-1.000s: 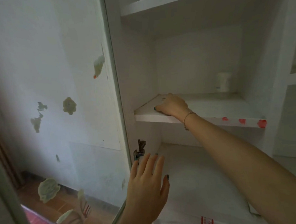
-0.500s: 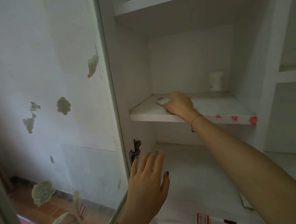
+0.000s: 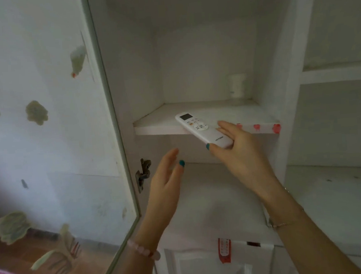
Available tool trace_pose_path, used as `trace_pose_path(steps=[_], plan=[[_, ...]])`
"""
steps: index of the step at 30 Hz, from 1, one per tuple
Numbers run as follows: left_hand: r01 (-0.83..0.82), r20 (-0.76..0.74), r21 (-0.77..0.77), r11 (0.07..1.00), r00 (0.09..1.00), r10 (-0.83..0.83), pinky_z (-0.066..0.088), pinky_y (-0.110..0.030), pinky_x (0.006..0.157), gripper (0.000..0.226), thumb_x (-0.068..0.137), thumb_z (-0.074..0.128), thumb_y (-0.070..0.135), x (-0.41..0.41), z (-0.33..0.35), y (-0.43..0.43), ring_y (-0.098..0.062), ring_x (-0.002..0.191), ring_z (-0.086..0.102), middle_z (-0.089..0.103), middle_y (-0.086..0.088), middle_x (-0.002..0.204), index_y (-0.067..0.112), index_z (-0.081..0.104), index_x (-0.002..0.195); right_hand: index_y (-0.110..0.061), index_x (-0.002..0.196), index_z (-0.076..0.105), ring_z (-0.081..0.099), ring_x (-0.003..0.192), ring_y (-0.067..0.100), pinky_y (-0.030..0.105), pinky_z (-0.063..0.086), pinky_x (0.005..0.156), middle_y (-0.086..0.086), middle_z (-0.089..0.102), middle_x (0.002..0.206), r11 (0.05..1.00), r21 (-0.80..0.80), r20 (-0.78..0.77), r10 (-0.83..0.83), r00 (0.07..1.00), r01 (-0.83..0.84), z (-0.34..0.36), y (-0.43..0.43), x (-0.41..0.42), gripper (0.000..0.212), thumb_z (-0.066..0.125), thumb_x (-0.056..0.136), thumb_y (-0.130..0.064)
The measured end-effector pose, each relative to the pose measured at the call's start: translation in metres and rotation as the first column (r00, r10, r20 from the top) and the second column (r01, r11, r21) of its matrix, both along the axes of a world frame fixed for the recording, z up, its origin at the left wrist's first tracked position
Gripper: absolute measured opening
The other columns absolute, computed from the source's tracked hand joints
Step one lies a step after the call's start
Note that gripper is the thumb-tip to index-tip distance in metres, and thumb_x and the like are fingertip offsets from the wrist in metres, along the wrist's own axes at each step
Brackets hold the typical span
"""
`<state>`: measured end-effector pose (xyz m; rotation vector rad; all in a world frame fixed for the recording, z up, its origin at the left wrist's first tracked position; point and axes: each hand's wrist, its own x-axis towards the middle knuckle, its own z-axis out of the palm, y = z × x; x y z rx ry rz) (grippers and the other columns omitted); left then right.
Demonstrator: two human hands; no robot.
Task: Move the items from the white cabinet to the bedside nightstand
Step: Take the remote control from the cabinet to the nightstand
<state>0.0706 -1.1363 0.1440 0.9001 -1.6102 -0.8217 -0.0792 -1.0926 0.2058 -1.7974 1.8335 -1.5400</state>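
Observation:
My right hand (image 3: 239,154) grips the near end of a white remote control (image 3: 202,129), which sticks out over the front edge of the white cabinet's middle shelf (image 3: 159,128). The remote's small screen faces up at its far end. My left hand (image 3: 165,188) hovers below and to the left of it, palm turned inward, fingers apart and empty. A small white jar (image 3: 237,85) stands at the back right corner of the same shelf. The nightstand is out of view.
The cabinet's glass door (image 3: 53,128) with flower stickers stands open on the left, its hinge (image 3: 143,173) close to my left hand. A wider lower shelf (image 3: 211,198) lies under my arms. More shelves (image 3: 337,73) are on the right. A red sticker (image 3: 224,250) marks the lower door.
My right hand has closed on the remote and drawn it from the shelf toward me. My left hand has risen and turned toward it.

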Motion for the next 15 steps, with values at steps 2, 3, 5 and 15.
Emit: trace_pose_path(steps=[2,3,5,15], plan=[[0.158,-0.281,0.161,0.974,0.953,-0.108,0.037,-0.027,0.104,0.031,0.096,0.042,0.032,-0.004,0.009,-0.001,-0.006,0.125,0.046,0.051,0.010,0.132,0.027,0.050,0.125,-0.022,0.141,0.039,0.054,0.114,0.012,0.022,0.046,0.083,-0.006,0.052,0.136,0.999,0.027,-0.002,-0.029,1.000,0.029,-0.015,0.017,0.000,0.062,0.064,0.084,-0.022],[0.255,-0.427,0.230,0.939,0.894,-0.138,0.036,-0.032,0.106,0.031,0.098,0.038,0.028,-0.006,0.013,0.000,-0.011,0.126,0.047,0.051,0.005,0.134,0.021,0.048,0.127,-0.022,0.140,0.040,0.054,0.114,0.012,0.023,0.046,0.085,-0.006,0.052,0.136,0.999,0.033,-0.001,-0.042,0.999,0.042,-0.023,0.023,0.000,0.062,0.065,0.084,-0.022],[0.463,-0.658,0.309,0.830,0.735,-0.165,0.033,-0.039,0.110,0.043,0.101,0.028,0.026,-0.007,0.017,0.000,-0.017,0.129,0.046,0.048,-0.005,0.141,0.008,0.040,0.139,-0.020,0.139,0.042,0.055,0.112,0.008,0.019,0.045,0.086,-0.005,0.053,0.135,0.998,0.041,0.037,-0.047,0.998,0.046,-0.036,0.034,0.001,0.062,0.067,0.082,-0.019],[0.737,-0.888,0.335,0.586,0.455,-0.065,0.039,-0.044,0.105,0.055,0.096,0.040,0.033,0.005,-0.009,0.013,-0.034,0.123,0.052,0.056,-0.022,0.130,-0.006,0.042,0.135,-0.030,0.139,0.040,0.055,0.092,0.005,0.015,0.046,0.071,-0.009,0.060,0.117,0.985,0.172,0.059,-0.034,0.998,0.024,-0.083,0.063,0.004,0.062,0.065,0.082,-0.021]])
